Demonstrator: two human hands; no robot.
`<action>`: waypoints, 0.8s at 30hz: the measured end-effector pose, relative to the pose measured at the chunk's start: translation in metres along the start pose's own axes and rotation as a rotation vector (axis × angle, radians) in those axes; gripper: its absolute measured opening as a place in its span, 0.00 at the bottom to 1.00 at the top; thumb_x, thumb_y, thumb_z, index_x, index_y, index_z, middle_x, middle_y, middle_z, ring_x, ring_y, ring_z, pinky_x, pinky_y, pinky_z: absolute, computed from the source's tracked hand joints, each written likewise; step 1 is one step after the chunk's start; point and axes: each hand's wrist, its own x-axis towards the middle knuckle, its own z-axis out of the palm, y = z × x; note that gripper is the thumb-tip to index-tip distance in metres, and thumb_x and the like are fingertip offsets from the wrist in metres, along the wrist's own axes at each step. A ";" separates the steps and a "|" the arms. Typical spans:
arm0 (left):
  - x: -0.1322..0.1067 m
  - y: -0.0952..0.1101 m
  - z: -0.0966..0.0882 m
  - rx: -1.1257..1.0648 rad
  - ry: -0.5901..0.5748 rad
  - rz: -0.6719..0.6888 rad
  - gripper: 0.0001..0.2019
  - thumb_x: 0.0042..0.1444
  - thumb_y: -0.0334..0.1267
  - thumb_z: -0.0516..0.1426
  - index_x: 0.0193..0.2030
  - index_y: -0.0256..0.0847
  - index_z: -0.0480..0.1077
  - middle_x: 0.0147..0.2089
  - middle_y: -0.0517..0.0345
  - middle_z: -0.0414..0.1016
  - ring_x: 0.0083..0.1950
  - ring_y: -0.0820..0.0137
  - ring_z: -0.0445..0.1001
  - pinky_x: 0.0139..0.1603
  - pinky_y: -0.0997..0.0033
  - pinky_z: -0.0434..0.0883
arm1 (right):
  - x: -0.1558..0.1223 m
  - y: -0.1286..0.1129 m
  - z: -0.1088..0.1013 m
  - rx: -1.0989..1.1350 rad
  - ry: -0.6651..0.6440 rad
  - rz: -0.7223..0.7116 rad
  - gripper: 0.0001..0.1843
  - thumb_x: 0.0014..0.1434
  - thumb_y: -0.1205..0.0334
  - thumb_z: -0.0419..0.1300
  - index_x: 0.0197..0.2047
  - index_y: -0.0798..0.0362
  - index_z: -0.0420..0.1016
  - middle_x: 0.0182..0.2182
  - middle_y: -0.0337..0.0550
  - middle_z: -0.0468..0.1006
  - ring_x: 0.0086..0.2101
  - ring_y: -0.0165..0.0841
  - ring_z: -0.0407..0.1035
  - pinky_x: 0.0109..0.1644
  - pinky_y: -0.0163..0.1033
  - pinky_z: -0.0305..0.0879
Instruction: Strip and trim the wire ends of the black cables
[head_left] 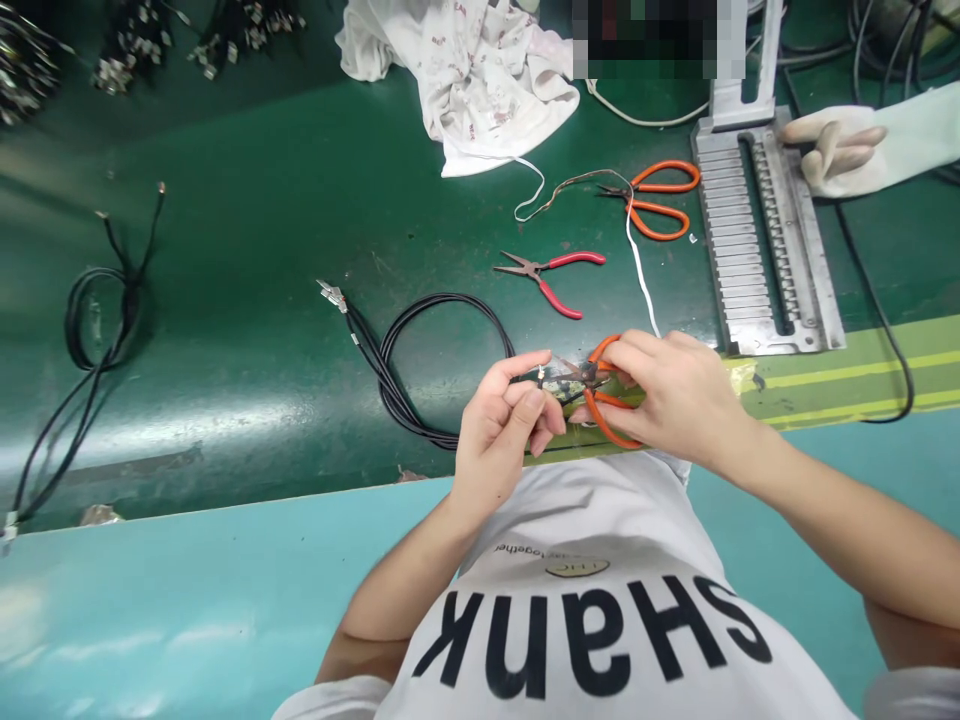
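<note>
**Clock positions are read from the centre of the view, with 12 at the top.**

1. At 6 o'clock, nearest the lens, we see the person's white T-shirt point(585, 620), its black print upside down, above a teal table edge point(187, 600).
2. At 6 o'clock, the left hand point(499, 445) is raised over the table. Its thumb and bent fingers point(529, 400) pinch a small metal terminal point(541, 376).
3. At 3 o'clock, the right hand point(675, 395) closes its fingers point(637, 355) around the orange-handled scissors point(604, 400). The dark blades point toward the small metal terminal, very near it; we cannot tell whether they touch.
4. Just left of the centre, a coiled black cable point(442, 370) lies on the green table point(225, 250). One end bears a metal terminal at 9–10 o'clock point(331, 295); its other run passes beneath the hands.
5. At 1–2 o'clock we note red-handled needle-nose pliers point(547, 280) and a second pair of orange-handled scissors point(660, 200), with a white cord point(637, 265) beside them.
6. At 2–3 o'clock stands a slotted metal jig point(765, 235), with a co-worker's white-gloved hand point(832, 150) touching its far edge.
7. Also shown are a crumpled white cloth point(465, 80) at 12 o'clock and a second black cable point(97, 320) at 9 o'clock.
</note>
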 end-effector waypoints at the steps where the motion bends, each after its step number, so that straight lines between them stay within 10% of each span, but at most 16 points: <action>1: 0.000 0.000 -0.001 -0.009 -0.002 -0.004 0.18 0.67 0.43 0.57 0.60 0.39 0.66 0.29 0.59 0.74 0.23 0.77 0.62 0.23 0.77 0.60 | 0.001 -0.001 0.001 -0.016 -0.003 -0.011 0.19 0.61 0.44 0.61 0.41 0.52 0.74 0.35 0.41 0.79 0.31 0.35 0.71 0.37 0.41 0.54; 24: -0.005 0.000 -0.004 -0.019 -0.050 -0.007 0.20 0.66 0.43 0.58 0.62 0.42 0.67 0.29 0.59 0.74 0.23 0.77 0.60 0.23 0.78 0.59 | 0.004 -0.002 -0.002 -0.077 0.009 -0.138 0.16 0.65 0.45 0.59 0.37 0.50 0.76 0.30 0.38 0.83 0.26 0.33 0.69 0.36 0.41 0.53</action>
